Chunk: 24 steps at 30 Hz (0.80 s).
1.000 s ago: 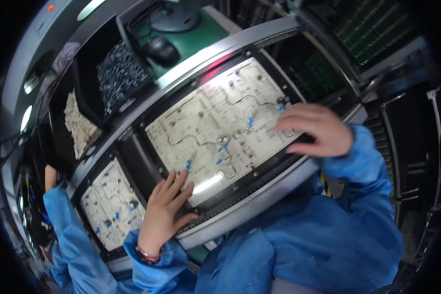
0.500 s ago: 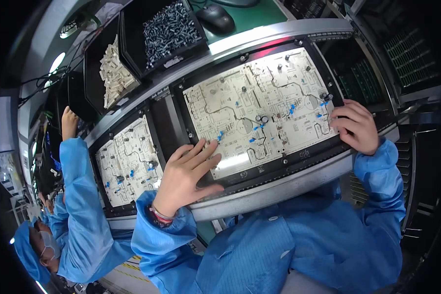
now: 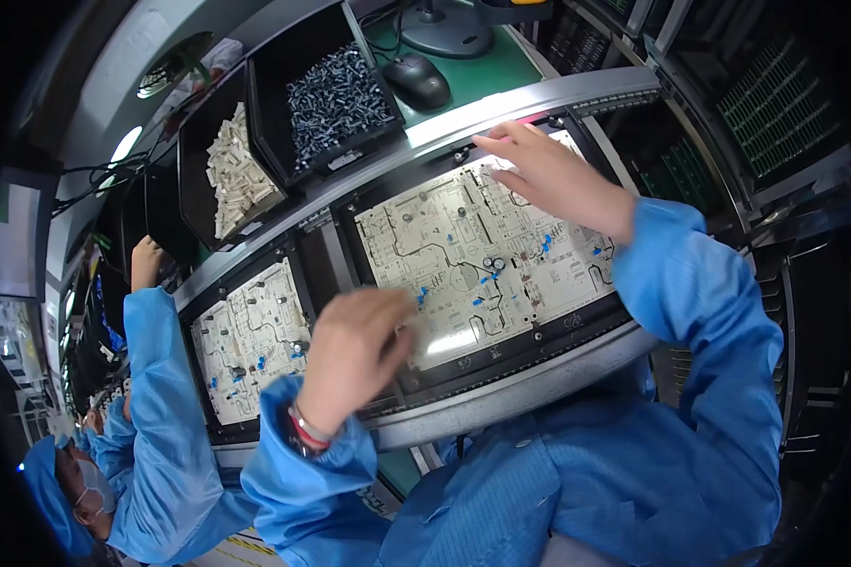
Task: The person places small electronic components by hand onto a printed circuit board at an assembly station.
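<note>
A pale circuit board lies in a black carrier frame before me. Small blue components and a few round capacitors stand on it. My right hand reaches over the board's far right part, fingers stretched toward the far edge and thumb apart. Nothing shows in its grasp; whether the fingertips touch the frame I cannot tell. Over the left edge of the board hovers my left hand, its fingers blurred, the thumb apart from them and no object visible between.
Beyond the rail stand a bin of dark small parts and one of white parts. A mouse rests on a green surface. At left, a co-worker's arm extends beside a second board.
My right hand has gone from the board's right edge to its far side, moving left and away from me. My left hand has lifted and pulled slightly back from the board's left edge.
</note>
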Tool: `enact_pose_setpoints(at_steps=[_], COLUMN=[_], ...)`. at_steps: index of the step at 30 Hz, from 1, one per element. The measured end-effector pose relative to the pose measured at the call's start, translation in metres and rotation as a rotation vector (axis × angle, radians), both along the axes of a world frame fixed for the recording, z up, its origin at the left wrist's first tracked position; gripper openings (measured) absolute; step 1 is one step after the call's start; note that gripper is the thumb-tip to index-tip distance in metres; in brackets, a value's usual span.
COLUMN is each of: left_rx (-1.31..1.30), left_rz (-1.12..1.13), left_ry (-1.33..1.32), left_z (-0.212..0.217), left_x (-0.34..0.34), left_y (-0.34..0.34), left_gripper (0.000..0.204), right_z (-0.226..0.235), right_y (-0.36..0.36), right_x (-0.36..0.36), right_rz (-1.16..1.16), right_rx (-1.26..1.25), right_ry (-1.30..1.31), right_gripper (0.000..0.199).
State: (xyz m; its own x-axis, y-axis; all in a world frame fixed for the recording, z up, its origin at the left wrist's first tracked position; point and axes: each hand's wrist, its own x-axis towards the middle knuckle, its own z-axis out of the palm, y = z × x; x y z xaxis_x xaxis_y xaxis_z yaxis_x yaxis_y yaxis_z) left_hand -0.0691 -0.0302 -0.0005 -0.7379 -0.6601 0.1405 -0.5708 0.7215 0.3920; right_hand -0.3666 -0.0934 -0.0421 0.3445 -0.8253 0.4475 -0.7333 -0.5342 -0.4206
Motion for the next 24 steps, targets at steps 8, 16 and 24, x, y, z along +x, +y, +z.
enact_pose_setpoints(at_steps=[8, 16, 24], left_rx=[-0.286, -0.095, -0.190], left_rz=[0.134, 0.269, 0.147], left_ry=[-0.011, -0.011, 0.026], left_z=[-0.037, -0.035, -0.037], left_x=[0.008, -0.001, 0.017], left_y=[-0.079, -0.081, -0.076], left_gripper=[0.041, 0.052, 0.019], right_z=[-0.024, -0.020, -0.010], right_y=[-0.031, -0.022, -0.028], right_x=[0.044, 0.058, -0.044], right_rz=[-0.226, -0.347, -0.290], right_rx=[0.051, 0.229, -0.021], right_ry=[-0.123, -0.269, 0.558], right_gripper=[0.013, 0.015, 0.019])
